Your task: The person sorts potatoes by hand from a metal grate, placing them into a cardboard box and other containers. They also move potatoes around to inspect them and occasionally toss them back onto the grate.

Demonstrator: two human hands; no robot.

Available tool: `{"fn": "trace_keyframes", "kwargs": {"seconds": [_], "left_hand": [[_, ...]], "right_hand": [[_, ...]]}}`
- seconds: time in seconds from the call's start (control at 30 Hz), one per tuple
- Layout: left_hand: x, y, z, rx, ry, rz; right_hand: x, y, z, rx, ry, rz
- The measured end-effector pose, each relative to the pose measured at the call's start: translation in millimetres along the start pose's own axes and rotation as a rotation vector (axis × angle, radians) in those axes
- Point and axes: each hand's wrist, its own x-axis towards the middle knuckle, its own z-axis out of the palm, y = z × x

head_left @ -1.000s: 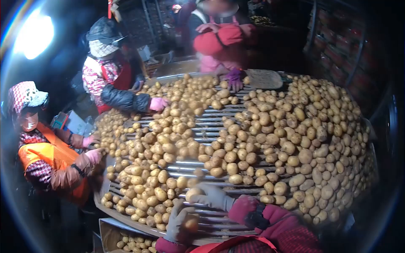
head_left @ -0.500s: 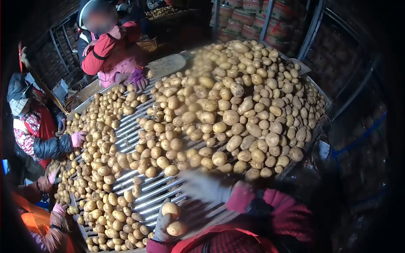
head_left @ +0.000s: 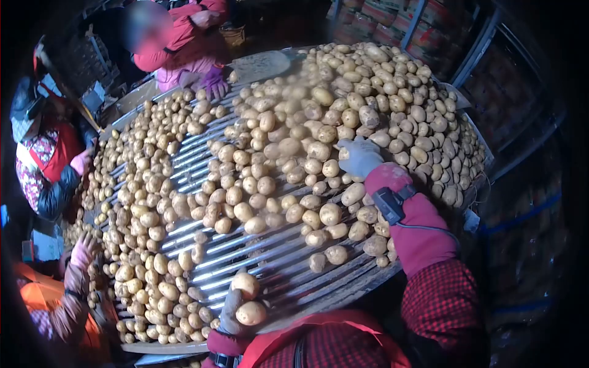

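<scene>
My left hand [head_left: 230, 314], in a grey glove, is at the near edge of the slatted metal table [head_left: 270, 270]. Its fingers are closed around two potatoes: an upper potato [head_left: 245, 285] and a lower potato [head_left: 251, 313]. My right hand [head_left: 361, 158], also grey-gloved, lies stretched over the large potato pile [head_left: 392, 104]. Its fingers point left and touch potatoes there; the fingertips are partly hidden, and no potato shows in its grasp. A small black device [head_left: 389, 205] with a cable is strapped to my right wrist.
Loose potatoes [head_left: 132, 214] cover the table's left side. A flat scoop [head_left: 261, 66] lies at the far edge. Co-workers stand around: a purple glove [head_left: 211, 83] at the back, a pink-gloved hand [head_left: 83, 161] at left, another hand [head_left: 84, 250] lower left. Stacked sacks [head_left: 392, 21] stand behind.
My right hand has moved away from me onto the pile, and several potatoes near it have shifted. My left hand still holds its two potatoes. The view has tilted slightly.
</scene>
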Motion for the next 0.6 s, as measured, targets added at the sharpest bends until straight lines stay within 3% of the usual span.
{"fn": "trace_keyframes", "kwargs": {"seconds": [0.13, 0.23, 0.3, 0.4, 0.5, 0.6], "left_hand": [[-5.2, 0.6, 3.1, -0.013, 0.016, 0.043], [-1.0, -1.1, -15.9, 0.127, -0.039, 0.065], [-9.8, 8.0, 19.1, 0.166, 0.034, 0.098], [-3.9, 4.1, 8.8, 0.221, 0.001, 0.192], [-7.7, 4.5, 8.6, 0.186, 0.029, 0.131], [-3.4, 1.9, -0.6, 0.187, 0.008, 0.153]], "right_hand": [[-6.9, -12.1, -10.4, 0.151, -0.166, -0.099], [-41.8, -54.3, 21.0, -0.031, -0.012, -0.134], [-50.5, -74.7, 5.4, 0.096, -0.122, -0.098], [-41.1, -51.1, 30.8, 0.628, -0.198, -0.225], [-62.5, -38.3, 29.0, 1.11, -0.294, -0.21], [-102.2, -35.9, 23.0, 1.116, -0.308, -0.251]]}}
